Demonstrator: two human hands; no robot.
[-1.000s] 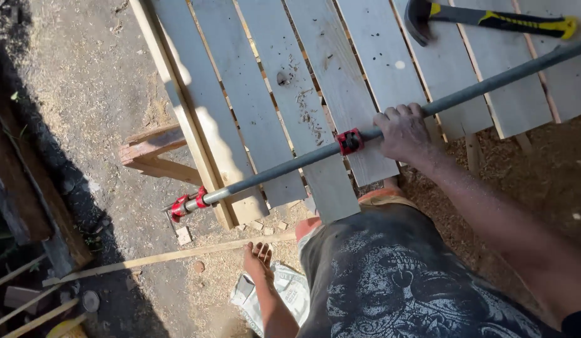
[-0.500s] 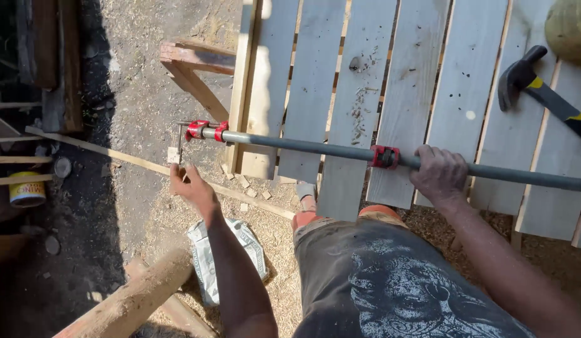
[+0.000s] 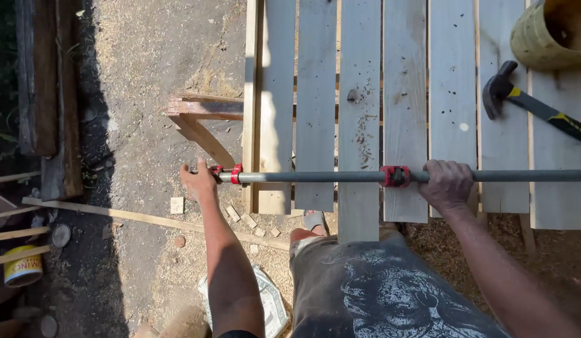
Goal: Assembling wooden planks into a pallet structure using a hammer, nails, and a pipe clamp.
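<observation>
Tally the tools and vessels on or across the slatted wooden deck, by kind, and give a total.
Pipe clamp, gripped by left hand and right hand: 1
Hammer: 1
Yellow-green bucket: 1
Total: 3

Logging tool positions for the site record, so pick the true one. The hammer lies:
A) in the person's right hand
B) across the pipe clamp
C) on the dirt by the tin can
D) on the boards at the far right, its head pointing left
D: the hammer rests on the grey boards at upper right, while the right hand grips the pipe clamp instead.
</observation>
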